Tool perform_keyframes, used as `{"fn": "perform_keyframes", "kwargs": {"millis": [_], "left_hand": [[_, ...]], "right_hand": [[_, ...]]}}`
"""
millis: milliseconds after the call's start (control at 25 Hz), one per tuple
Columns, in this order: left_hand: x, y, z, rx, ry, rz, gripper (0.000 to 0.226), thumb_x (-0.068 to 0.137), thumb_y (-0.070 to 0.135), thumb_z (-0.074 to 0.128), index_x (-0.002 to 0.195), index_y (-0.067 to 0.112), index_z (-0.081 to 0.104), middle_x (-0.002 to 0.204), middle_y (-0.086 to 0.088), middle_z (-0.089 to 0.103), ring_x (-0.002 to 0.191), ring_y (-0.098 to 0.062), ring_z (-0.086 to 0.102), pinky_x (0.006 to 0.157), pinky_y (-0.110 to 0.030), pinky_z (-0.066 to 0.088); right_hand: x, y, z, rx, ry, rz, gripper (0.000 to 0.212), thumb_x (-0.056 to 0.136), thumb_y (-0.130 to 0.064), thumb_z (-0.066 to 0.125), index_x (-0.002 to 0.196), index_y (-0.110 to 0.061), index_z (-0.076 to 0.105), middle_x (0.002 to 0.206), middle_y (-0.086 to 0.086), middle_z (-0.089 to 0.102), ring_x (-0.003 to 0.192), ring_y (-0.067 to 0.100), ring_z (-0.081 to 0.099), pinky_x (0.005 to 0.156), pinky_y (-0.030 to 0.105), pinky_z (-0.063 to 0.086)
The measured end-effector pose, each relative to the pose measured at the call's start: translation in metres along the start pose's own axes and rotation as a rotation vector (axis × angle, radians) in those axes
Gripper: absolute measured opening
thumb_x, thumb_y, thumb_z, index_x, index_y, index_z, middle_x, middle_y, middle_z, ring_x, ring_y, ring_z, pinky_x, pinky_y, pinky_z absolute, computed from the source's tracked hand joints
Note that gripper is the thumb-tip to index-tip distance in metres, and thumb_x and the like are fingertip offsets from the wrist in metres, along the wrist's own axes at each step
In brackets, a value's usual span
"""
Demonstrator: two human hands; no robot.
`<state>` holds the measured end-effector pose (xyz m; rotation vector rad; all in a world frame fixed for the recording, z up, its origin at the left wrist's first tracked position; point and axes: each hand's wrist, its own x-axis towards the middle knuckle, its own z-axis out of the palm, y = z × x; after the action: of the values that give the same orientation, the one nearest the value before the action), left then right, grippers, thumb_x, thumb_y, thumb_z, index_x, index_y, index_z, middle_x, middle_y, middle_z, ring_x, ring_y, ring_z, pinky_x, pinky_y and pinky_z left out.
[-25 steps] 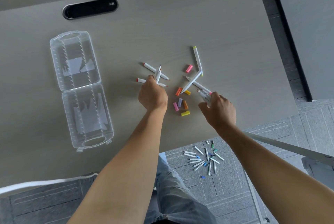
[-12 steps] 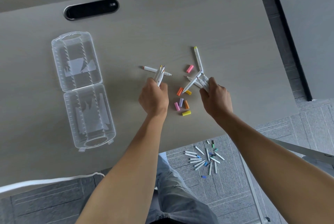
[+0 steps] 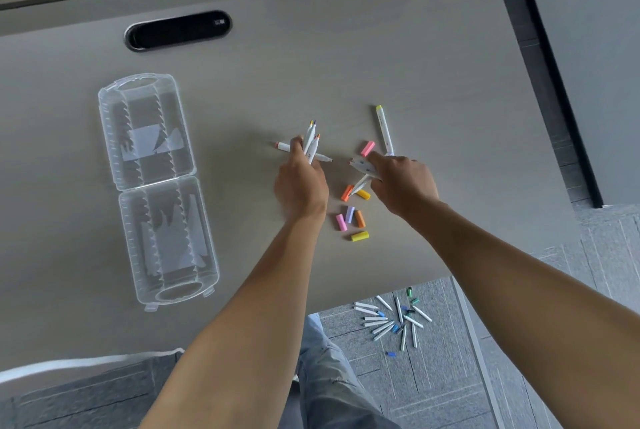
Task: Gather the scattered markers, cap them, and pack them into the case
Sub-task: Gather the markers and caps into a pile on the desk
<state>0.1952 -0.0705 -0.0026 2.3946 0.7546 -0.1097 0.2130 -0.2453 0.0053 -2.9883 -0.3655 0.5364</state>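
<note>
On the desk I see my left hand with its fingers curled round a small bundle of uncapped white markers, tips pointing away from me, while a pink-tipped marker lies crosswise beneath that hand. My right hand grips a second bundle of markers with its fingers curled, tips pointing left; a yellow-tipped marker lies on the desk just beyond it. Loose caps in pink, orange, lilac and yellow lie between and below the hands, and the clear plastic case lies open, well apart on the left.
</note>
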Motion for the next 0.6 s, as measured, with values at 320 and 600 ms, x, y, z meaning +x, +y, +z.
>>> {"fn": "perform_keyframes", "kwargs": {"millis": [320,600], "left_hand": [[0.017,-0.003,0.011,0.090,-0.035,-0.010,0.019,0.091,0.006,0.052,0.107,0.012,0.058,0.103,-0.014,0.071,0.097,-0.039,0.065,0.068,-0.036,0.036],[-0.005,0.024,0.007,-0.035,0.043,-0.021,0.022,0.092,0.032,0.058,0.092,0.009,0.059,0.091,-0.013,0.072,0.086,-0.039,0.064,0.065,-0.036,0.034]], "right_hand": [[0.000,0.011,0.005,0.088,0.109,-0.043,0.014,0.093,-0.024,0.063,0.105,-0.016,0.063,0.084,0.005,0.069,0.069,0.037,0.062,0.056,0.032,0.041],[-0.038,0.036,0.009,0.429,0.221,0.426,0.037,0.085,-0.043,0.057,0.067,-0.010,0.052,0.057,0.006,0.061,0.057,0.035,0.055,0.051,0.037,0.049]]}}
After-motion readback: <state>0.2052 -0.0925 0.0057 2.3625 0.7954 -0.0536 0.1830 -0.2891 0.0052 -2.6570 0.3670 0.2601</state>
